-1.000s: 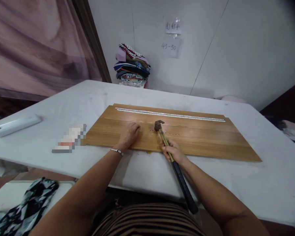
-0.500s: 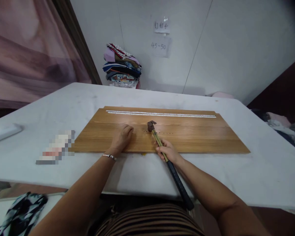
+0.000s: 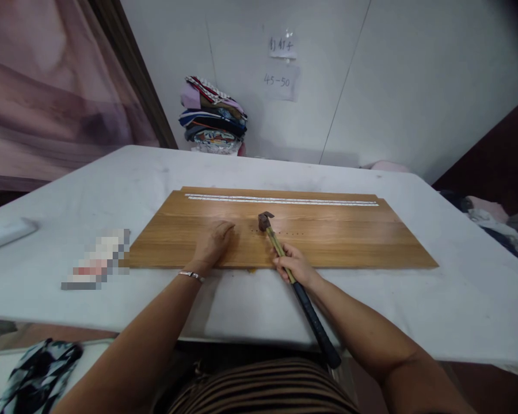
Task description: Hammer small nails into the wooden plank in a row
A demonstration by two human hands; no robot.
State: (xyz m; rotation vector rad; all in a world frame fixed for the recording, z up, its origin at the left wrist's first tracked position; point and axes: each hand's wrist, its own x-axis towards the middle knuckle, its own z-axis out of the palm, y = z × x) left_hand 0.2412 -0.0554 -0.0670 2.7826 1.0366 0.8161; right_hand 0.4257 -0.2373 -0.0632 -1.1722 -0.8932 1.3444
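Observation:
My right hand [image 3: 294, 263] is wrapped around the light-coloured shaft of a claw hammer [image 3: 313, 322], well above its black grip. The rusty hammer head is over the middle of a wooden board [image 3: 349, 241], its grip reaching back past the table's front edge. On the left part of the board rests my left hand [image 3: 216, 238], its fingers drawn together and bent toward the hammer head; anything between the fingertips is too small to make out. A row of small dark dots [image 3: 286, 233], nails or holes, runs across the board beside the hammer head.
Two white measuring strips [image 3: 280, 200] lie along the board's far side. On the white-covered table [image 3: 414, 310] are a blurred-out flat item [image 3: 97, 259] at left and a white roll [image 3: 8, 233]. Folded clothes [image 3: 213, 118] are stacked by the wall, under two paper notes [image 3: 280, 80].
My left hand's fingers have shifted slightly on the board. The hammer and my right hand stay nearly where they were; the whole view has moved a little.

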